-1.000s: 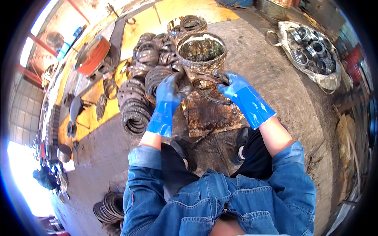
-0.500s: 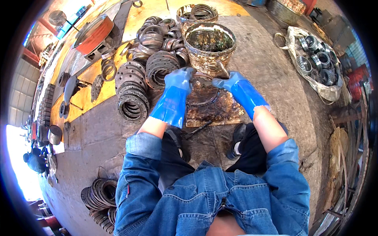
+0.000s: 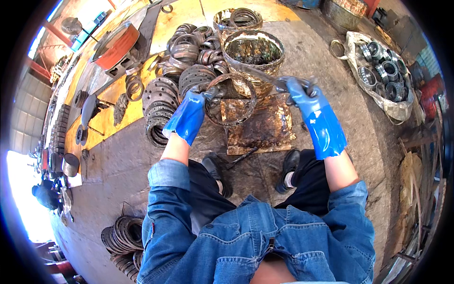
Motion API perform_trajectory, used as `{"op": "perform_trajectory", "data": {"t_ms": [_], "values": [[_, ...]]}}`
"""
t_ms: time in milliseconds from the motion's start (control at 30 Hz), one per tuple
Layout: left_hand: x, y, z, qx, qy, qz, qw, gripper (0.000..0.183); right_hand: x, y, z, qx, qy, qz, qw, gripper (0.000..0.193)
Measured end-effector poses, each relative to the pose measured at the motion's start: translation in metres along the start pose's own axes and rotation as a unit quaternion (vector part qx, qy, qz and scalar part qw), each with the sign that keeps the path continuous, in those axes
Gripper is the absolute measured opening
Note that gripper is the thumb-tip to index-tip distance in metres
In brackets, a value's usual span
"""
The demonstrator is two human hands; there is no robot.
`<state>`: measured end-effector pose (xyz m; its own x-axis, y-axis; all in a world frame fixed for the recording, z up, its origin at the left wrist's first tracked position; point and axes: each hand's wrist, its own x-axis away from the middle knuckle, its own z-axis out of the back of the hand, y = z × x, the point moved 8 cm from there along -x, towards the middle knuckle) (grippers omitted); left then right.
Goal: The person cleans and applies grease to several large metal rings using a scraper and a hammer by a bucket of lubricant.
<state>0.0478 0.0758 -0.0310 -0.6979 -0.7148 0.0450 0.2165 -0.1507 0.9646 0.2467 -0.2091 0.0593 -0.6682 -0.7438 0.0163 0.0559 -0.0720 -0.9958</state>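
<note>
Both my hands wear blue rubber gloves. My left hand (image 3: 201, 98) is closed on the left side of a thin, dirty metal ring (image 3: 230, 124), which it holds up and tilted in front of a grimy bucket (image 3: 275, 70). My right hand (image 3: 304, 93) is closed round a long narrow tool (image 3: 257, 73); its flat grey end points left across the bucket's front, behind the ring. Motion blur hides the tool's exact kind. Below the ring, a greasy brown board (image 3: 260, 135) lies on the floor between my feet and the bucket.
Stacked flanged rings (image 3: 161, 102) and a heap of bearing rings (image 3: 184, 49) lie on the left. Behind stands a second bucket (image 3: 218, 21) with rings in it. A white sack (image 3: 401, 111) of bearings sits at right. A dark thin tool (image 3: 243, 156) touches the board's front edge.
My left hand has lifted the ring off the board and moved slightly left. My right hand has moved right with the tool, now turned sideways. My hands are farther apart.
</note>
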Motion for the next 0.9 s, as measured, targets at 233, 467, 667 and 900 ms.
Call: {"op": "perform_trajectory", "data": {"t_ms": [233,467,667,900], "values": [[0.019,0.006,0.005,0.085,-0.001,0.014,0.996,0.033,0.032,-0.049,-0.059,0.477,-0.137,0.379,0.781,0.045],[0.019,0.009,-0.001,0.117,-0.005,0.013,0.993,0.033,0.037,-0.045,-0.067,0.512,-0.092,0.408,0.75,0.038],[0.015,0.019,-0.01,0.125,-0.012,-0.002,0.992,0.033,0.027,-0.044,-0.057,0.501,-0.108,0.365,0.777,0.043],[0.001,-0.009,-0.004,0.272,0.012,0.075,0.959,0.031,-0.014,-0.021,-0.031,0.357,-0.113,0.177,0.91,0.025]]}}
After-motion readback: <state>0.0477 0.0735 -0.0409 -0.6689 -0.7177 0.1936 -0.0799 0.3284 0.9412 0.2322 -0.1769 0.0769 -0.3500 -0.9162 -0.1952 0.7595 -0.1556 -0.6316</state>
